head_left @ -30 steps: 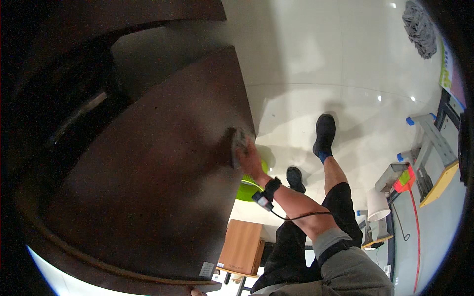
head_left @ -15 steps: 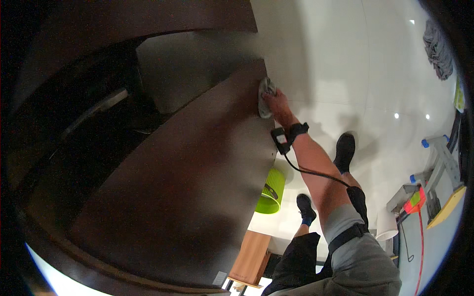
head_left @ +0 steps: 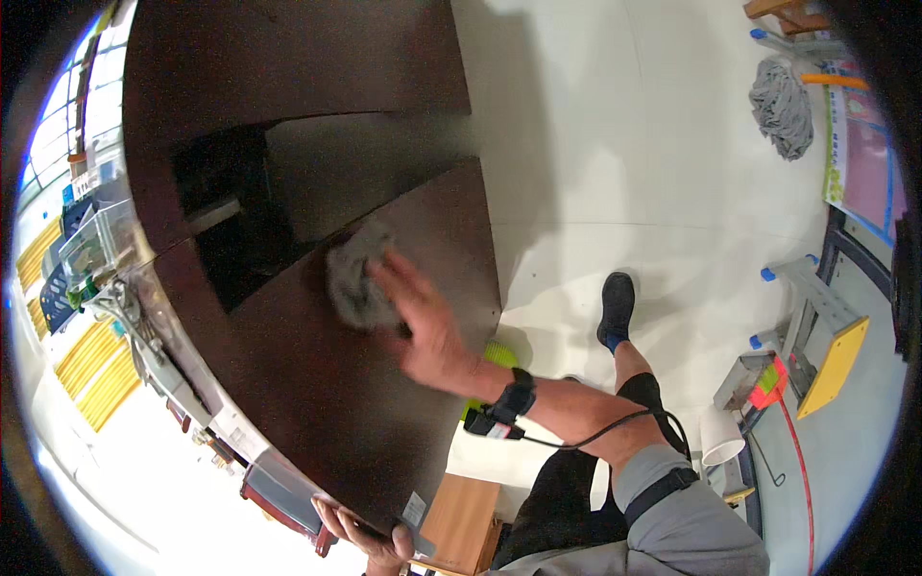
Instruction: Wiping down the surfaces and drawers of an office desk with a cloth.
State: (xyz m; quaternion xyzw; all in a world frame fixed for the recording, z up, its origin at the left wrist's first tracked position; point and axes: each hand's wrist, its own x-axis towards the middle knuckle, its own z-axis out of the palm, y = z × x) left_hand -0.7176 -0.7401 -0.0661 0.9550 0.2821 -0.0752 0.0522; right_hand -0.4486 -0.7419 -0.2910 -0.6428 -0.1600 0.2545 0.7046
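Note:
My right hand (head_left: 423, 322) holds a crumpled grey cloth (head_left: 360, 278) against the dark brown wooden panel (head_left: 365, 413) of a desk; both are blurred by motion. The cloth lies just beside the edge of a dark open recess (head_left: 226, 226) in the desk. At the lower edge of the view, my left hand (head_left: 370, 538) grips the desk's edge, its fingers on the upper side and its thumb against the dark panel. A black strap with a small cabled box (head_left: 495, 420) sits on my right wrist.
Behind my right wrist a green bin (head_left: 499, 355) is partly hidden. A small wooden cabinet (head_left: 461, 518) stands below it. Along the right wall are a grey mop head (head_left: 783, 110), a yellow-topped step stool (head_left: 834, 367) and a white bucket (head_left: 720, 437). The desk top holds a clear plastic box (head_left: 101, 240).
My right hand has carried the cloth from the panel's outer edge leftward and down onto its face. My left hand has come into view on the desk's edge, and the desk top now shows.

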